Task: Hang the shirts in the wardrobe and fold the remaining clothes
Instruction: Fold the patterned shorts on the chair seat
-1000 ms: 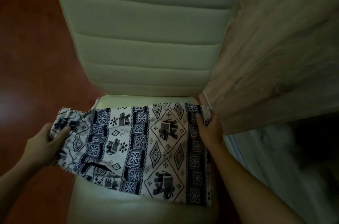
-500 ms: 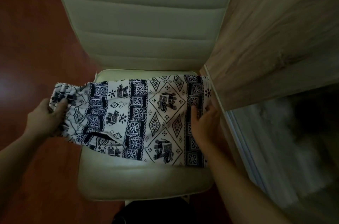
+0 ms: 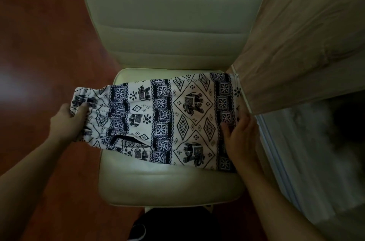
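Across the left side, from 7 to 11 o'clock, runs a reddish-brown wooden floor [image 3: 49, 43]. At the centre stands a cream padded chair [image 3: 173, 23], its ribbed backrest reaching to 12 o'clock and its seat spreading toward 6. A pale wood-grain panel [image 3: 316, 43] fills 1 to 3 o'clock, and its lower corner crowds the seat's right edge, just beside the cloth. Below it, at 4 o'clock, is a whitish marbled surface [image 3: 308, 161], blurred. The patterned garment [image 3: 167, 120], white with dark elephants and diamonds, lies spread across the seat, with its gathered end hanging past the seat's left edge at 9 o'clock. The left hand [image 3: 67, 122] grips that gathered end, thumb on top and fingers curled beneath. The right hand [image 3: 241, 138], at 4 o'clock, lies on the garment's right edge with fairly straight fingers and its thumb spread onto the print. At 6 o'clock is a dark shape [image 3: 173, 225], too dim to identify.
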